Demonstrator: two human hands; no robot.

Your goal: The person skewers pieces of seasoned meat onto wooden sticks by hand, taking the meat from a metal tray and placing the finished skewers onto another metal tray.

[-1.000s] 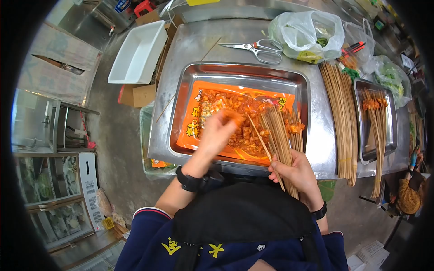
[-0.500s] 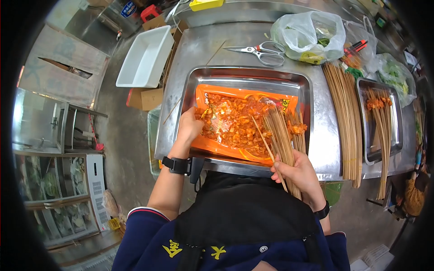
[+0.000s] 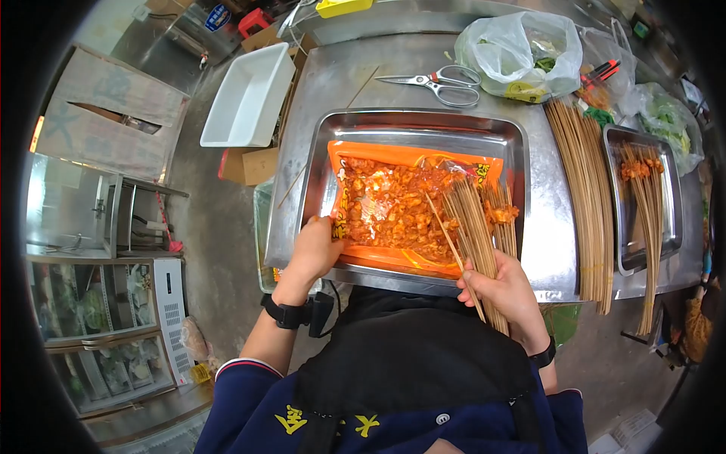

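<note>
Taking the large steel tray [image 3: 522,144] as my landmark, my left hand [image 3: 314,247] is at its near left corner with fingers closed on the lower left edge of the orange bag [image 3: 423,266], which lies inside the tray with red, sauced meat pieces [image 3: 393,208] spread over it. My right hand [image 3: 502,290], at the tray's near right edge, grips a bundle of bare skewers [image 3: 473,238], one slanting apart from the rest, their far ends over the meat pieces. Just right of that bundle, loaded skewers [image 3: 501,215] lie in the tray, meat at their far ends.
</note>
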